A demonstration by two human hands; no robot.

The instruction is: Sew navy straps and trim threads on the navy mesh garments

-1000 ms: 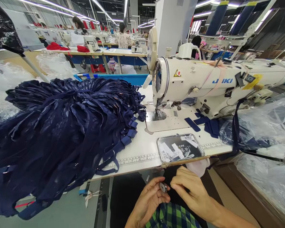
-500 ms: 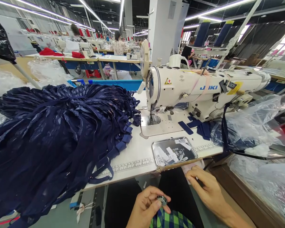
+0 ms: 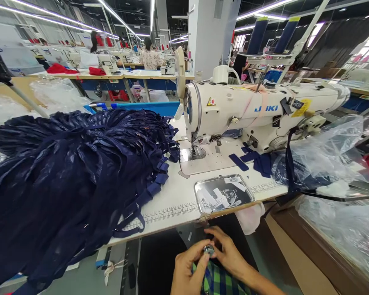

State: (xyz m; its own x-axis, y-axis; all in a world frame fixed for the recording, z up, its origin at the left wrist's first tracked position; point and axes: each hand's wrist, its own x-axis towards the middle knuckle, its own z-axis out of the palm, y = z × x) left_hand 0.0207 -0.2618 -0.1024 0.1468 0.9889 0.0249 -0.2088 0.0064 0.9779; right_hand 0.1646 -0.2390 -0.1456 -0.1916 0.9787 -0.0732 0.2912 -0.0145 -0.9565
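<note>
Low in the view, below the table's front edge, my left hand pinches a small round metal bobbin between thumb and fingers. My right hand has come against it, fingertips closed on the same bobbin from the right side. Both hands hover over my lap, above a green and blue checked cloth. A white JUKI sewing machine stands on the table beyond them, its needle over the steel plate.
A big heap of navy straps and garments covers the table's left half. A metal tray with labels lies at the front edge, navy fabric pieces beside it. Clear plastic bags crowd the right. Other people work at far tables.
My right hand pulled away to the right, then came back to the bobbin, which my left hand kept hold of. The view shifted slightly left and down.
</note>
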